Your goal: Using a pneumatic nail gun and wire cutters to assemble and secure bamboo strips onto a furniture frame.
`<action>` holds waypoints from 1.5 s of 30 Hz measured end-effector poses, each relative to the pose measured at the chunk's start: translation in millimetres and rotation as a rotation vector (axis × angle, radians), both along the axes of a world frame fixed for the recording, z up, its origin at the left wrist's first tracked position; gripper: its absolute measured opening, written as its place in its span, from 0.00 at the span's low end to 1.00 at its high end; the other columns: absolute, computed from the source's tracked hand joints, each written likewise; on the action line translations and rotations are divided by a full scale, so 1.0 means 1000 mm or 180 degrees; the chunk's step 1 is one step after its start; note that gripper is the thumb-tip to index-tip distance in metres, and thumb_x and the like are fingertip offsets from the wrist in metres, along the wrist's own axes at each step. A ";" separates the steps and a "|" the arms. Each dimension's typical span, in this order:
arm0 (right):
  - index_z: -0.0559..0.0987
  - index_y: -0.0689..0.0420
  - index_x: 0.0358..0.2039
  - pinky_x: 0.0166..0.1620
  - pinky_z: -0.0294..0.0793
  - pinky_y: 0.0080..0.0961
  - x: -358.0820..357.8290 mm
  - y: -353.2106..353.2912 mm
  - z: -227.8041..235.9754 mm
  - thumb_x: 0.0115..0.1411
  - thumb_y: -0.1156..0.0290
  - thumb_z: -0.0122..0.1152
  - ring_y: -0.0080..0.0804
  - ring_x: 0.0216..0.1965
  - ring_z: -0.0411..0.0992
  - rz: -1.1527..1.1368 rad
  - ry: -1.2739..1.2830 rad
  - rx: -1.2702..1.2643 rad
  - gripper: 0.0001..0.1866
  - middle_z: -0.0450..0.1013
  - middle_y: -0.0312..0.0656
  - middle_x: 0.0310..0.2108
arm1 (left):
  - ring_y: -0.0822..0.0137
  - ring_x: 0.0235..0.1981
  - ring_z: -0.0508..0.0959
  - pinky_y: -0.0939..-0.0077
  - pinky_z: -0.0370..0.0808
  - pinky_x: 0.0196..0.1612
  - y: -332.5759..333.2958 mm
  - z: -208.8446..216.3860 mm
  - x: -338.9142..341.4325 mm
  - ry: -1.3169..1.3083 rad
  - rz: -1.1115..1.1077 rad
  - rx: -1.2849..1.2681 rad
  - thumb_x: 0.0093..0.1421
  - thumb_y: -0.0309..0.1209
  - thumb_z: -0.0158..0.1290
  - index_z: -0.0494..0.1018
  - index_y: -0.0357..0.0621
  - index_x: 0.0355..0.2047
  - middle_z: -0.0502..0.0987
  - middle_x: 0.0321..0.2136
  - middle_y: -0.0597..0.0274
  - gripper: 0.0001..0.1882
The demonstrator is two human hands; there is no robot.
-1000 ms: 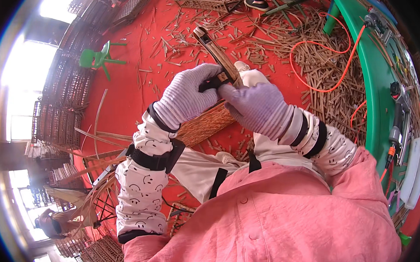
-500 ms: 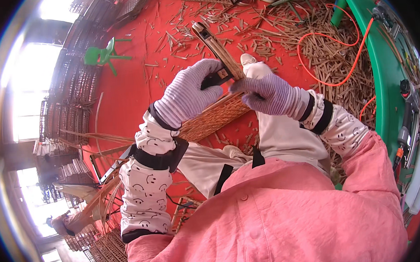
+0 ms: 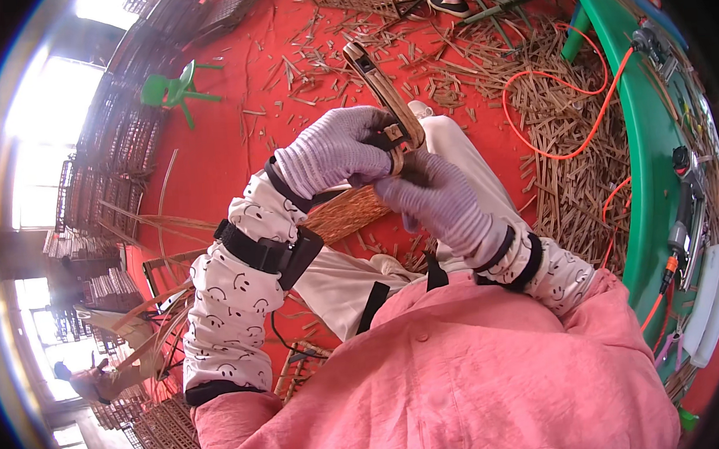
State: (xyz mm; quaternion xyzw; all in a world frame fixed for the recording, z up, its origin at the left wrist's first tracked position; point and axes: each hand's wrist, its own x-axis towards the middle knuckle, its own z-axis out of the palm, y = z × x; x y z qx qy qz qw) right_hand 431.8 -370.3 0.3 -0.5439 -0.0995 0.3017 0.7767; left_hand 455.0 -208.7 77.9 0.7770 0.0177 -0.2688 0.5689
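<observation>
In front of my lap, both gloved hands hold a bent bamboo piece (image 3: pixel 387 95) with a dark inner face; its long arm points up and away. My left hand (image 3: pixel 332 149), in a striped knit glove, is closed around its near part, beside a dark block with a tan face. My right hand (image 3: pixel 439 201) has its fingers closed at the piece's lower end, close to the left fingertips. Fingers and gloves hide that end. Below the hands, a woven bamboo panel (image 3: pixel 347 214) is partly covered by my left forearm and legs.
Cut bamboo strips (image 3: pixel 570 187) lie heaped on the red floor at right, crossed by an orange hose (image 3: pixel 533 149). A green table (image 3: pixel 639 148) carries a power tool (image 3: pixel 681 210). A small green chair (image 3: pixel 173 90) and basket stacks (image 3: pixel 105 183) stand left. Someone's shoe (image 3: pixel 450 6) shows far off.
My right hand has come down and left, its fingers now turned up beneath the bamboo piece's near end. The piece has shifted slightly right, with its near end lower.
</observation>
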 end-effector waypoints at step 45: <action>0.73 0.60 0.32 0.30 0.74 0.20 0.114 -0.023 0.071 0.58 0.56 0.54 0.26 0.28 0.73 -0.0028 -0.1362 -0.0243 0.18 0.72 0.39 0.27 | 0.62 0.31 0.78 0.75 0.74 0.34 -0.028 -0.023 -0.035 -0.2377 0.0307 0.1899 0.45 0.32 0.60 0.72 0.36 0.39 0.75 0.31 0.55 0.20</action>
